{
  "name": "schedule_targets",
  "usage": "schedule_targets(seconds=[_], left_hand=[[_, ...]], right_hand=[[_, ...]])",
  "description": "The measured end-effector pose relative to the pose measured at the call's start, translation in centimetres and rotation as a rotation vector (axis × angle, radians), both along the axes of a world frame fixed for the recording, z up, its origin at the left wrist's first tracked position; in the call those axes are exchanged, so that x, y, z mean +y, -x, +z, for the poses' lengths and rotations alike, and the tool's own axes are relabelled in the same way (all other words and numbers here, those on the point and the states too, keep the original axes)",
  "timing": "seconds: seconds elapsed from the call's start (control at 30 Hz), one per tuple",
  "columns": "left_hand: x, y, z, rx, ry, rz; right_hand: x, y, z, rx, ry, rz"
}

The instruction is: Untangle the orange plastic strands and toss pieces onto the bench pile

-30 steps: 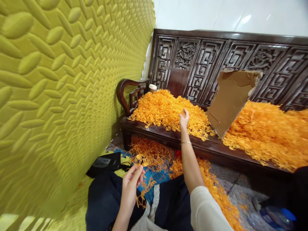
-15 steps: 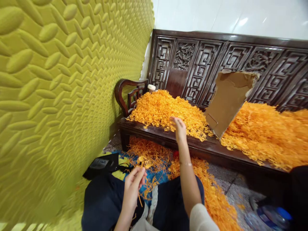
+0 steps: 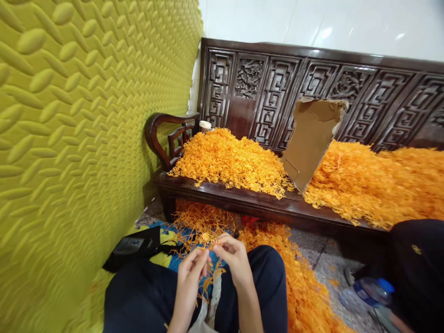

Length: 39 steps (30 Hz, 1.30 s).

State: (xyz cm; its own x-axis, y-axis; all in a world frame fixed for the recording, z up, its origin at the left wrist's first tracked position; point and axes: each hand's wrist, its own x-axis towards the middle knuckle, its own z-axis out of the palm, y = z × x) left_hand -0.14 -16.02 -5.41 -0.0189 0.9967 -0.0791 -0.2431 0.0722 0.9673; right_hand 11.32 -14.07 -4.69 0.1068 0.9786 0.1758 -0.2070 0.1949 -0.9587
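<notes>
My left hand (image 3: 192,269) pinches a small orange plastic piece (image 3: 206,237) above my lap. Close beside it on the right, my right hand (image 3: 234,259) has its fingers closed on the same piece's prongs. Thin orange strands hang below my hands. Beyond them, a tangle of orange strands (image 3: 204,222) lies on the blue and yellow mat. A heap of small orange pieces (image 3: 229,162) rests on the dark wooden bench (image 3: 222,189).
A cardboard sheet (image 3: 310,138) stands on the bench beside a second orange heap (image 3: 374,185). More orange strands (image 3: 294,277) cover the floor at right. A black bag (image 3: 133,247) lies left. A bottle (image 3: 373,291) and a person's dark-clothed leg (image 3: 418,273) are at right.
My right hand has come back from the bench heap to meet my left hand at the orange piece. The view has shifted right, showing more of the other person.
</notes>
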Motion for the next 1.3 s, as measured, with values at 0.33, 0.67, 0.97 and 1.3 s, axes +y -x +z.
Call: schedule_targets(seconds=[0.33, 0.67, 0.97, 1.3], left_hand=[[-2.2, -3.2, 2.9, 0.146, -0.208, -0.334], [-4.0, 1.9, -0.5, 0.169, 0.014, -0.163], [-2.5, 3.6, -1.9, 0.175, 0.008, -0.149], [-1.8, 2.8, -1.9, 0.066, 0.018, -0.011]], right_hand=[[-3.3, -1.9, 3.7, -0.105, -0.379, -0.622], [-1.5, -12.5, 15.4, 0.196, -1.258, -1.387], [15.4, -9.5, 20.2, -0.49, -0.589, -0.562], [8.8, -4.6, 2.2, -0.428, -0.175, -0.005]])
